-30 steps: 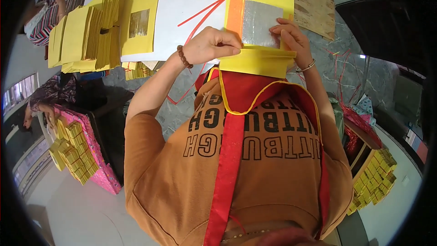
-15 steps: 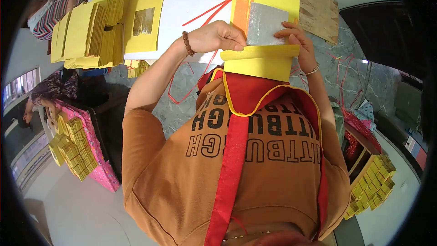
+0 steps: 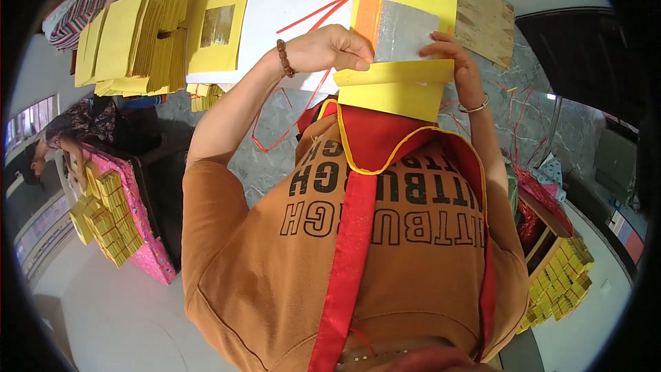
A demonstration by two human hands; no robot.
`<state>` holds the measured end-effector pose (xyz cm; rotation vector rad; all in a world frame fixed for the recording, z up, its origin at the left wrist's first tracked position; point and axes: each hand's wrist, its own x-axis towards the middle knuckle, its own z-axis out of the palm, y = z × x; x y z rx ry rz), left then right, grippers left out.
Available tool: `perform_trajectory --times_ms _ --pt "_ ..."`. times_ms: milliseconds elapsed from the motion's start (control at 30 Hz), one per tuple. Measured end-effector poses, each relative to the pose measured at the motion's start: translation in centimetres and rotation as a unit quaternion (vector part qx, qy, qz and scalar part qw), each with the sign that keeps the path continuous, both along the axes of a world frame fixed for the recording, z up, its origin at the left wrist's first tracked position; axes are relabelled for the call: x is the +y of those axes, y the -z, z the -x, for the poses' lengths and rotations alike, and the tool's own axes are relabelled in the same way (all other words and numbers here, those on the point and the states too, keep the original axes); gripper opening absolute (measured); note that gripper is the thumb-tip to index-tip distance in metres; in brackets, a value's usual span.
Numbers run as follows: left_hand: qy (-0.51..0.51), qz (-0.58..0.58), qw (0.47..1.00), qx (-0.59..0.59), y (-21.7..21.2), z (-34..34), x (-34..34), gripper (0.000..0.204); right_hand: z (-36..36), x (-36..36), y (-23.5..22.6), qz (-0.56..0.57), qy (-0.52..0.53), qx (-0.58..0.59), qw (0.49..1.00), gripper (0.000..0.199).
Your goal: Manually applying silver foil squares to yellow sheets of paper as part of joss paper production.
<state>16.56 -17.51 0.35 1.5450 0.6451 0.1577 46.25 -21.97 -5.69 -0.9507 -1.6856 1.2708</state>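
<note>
A yellow paper sheet lies at the table's near edge, with a silver foil square and an orange stripe on its face. Its near part is turned up into a fold, and a yellow flap hangs toward my apron. My left hand, wearing a beaded bracelet, pinches the fold's left end between thumb and fingers. At the right end, my right hand grips the fold, fingers curled beside the foil; its thumb is hidden.
Thick stacks of yellow paper stand on the left of the white table. Beside them lies another foil-patched sheet. Red ribbon crosses the tabletop. A wooden board is at right. Yellow bundles sit near another person at left.
Both hands and the fold have shifted slightly away from my body. My grip on the sheet looks the same.
</note>
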Motion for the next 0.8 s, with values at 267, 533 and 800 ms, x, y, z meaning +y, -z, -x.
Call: perform_trajectory --times_ms 267,533,800 --pt "0.011 0.012 1.0 0.009 -0.21 -0.05 0.19 0.017 -0.13 -0.01 -0.6 0.023 -0.034 -0.019 0.999 0.077" --pt "0.017 0.019 0.999 0.022 -0.39 -0.16 0.17 0.015 -0.28 0.09 -0.63 0.003 -0.041 -0.025 0.999 0.078" --pt "0.022 0.033 0.999 0.006 -0.23 -0.25 0.24 0.015 -0.4 0.09 -0.66 0.007 -0.036 -0.031 0.999 0.082"
